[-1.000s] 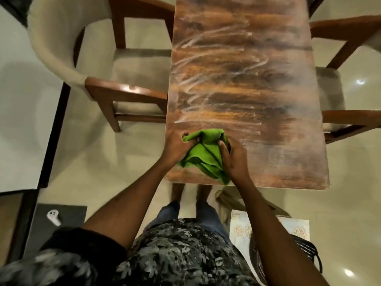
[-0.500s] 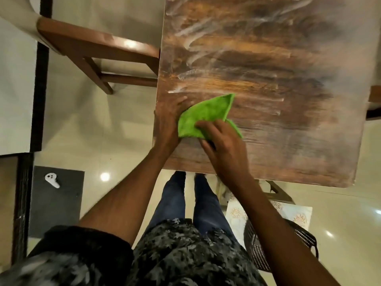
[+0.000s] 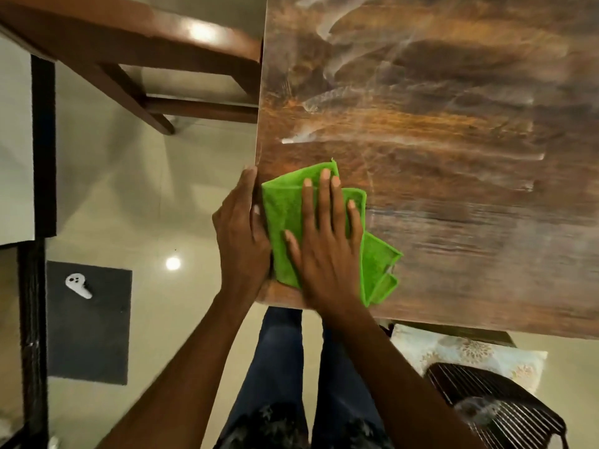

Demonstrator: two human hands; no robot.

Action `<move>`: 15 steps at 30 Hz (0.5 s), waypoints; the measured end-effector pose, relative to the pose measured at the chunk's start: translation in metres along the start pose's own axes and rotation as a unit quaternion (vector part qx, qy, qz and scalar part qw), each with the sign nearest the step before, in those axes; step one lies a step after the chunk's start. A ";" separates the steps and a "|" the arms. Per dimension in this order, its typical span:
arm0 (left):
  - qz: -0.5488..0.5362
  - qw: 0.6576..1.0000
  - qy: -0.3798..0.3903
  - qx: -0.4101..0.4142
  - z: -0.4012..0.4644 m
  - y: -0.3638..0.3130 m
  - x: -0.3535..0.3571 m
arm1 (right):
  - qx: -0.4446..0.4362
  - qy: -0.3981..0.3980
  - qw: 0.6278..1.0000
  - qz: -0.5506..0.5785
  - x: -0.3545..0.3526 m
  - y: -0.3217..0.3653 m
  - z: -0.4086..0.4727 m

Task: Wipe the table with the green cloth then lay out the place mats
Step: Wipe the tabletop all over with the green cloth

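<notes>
The green cloth (image 3: 283, 222) lies folded flat on the near left corner of the brown wooden table (image 3: 453, 157). My right hand (image 3: 327, 247) presses down on it, palm flat, fingers spread. My left hand (image 3: 241, 234) rests along the table's left edge, touching the cloth's left side with fingers straight. Pale wet streaks cross the tabletop further up. Patterned place mats (image 3: 470, 354) lie below the table's near edge at the lower right, partly hidden by the table and a dark wire basket.
A wooden chair (image 3: 155, 66) stands at the table's left side. A dark wire basket (image 3: 496, 406) sits at the lower right. A grey floor mat (image 3: 90, 322) with a white controller (image 3: 77, 285) lies on the glossy floor at left.
The cloth was bunched between both hands, then opened out. Now it lies flat with my right palm spread on top and my left hand beside it at the table's edge.
</notes>
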State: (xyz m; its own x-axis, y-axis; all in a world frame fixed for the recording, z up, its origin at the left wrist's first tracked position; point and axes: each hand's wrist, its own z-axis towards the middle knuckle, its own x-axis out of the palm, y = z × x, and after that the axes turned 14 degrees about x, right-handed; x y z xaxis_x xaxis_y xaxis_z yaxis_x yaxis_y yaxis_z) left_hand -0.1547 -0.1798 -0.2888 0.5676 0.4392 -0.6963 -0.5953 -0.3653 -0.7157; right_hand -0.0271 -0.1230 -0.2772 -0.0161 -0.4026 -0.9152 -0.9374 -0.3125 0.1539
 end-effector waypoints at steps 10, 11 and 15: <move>-0.033 0.998 -0.027 -0.036 -0.002 -0.004 -0.005 | -0.033 -0.044 0.998 0.009 0.015 0.031 0.027; -0.039 0.999 -0.023 -0.026 0.002 -0.007 -0.002 | -0.029 -0.057 0.998 0.010 0.008 0.032 0.050; -0.079 0.996 -0.027 -0.030 0.008 -0.010 0.006 | -0.002 -0.155 0.988 0.002 -0.032 0.033 0.174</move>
State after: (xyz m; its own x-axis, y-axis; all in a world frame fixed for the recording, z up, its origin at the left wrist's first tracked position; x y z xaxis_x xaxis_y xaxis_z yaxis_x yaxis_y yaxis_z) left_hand -0.1499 -0.1668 -0.2854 0.6193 0.5374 -0.5725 -0.4647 -0.3369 -0.8189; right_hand -0.1177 0.0294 -0.3080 -0.1266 -0.1213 -0.9845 -0.9359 -0.3143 0.1590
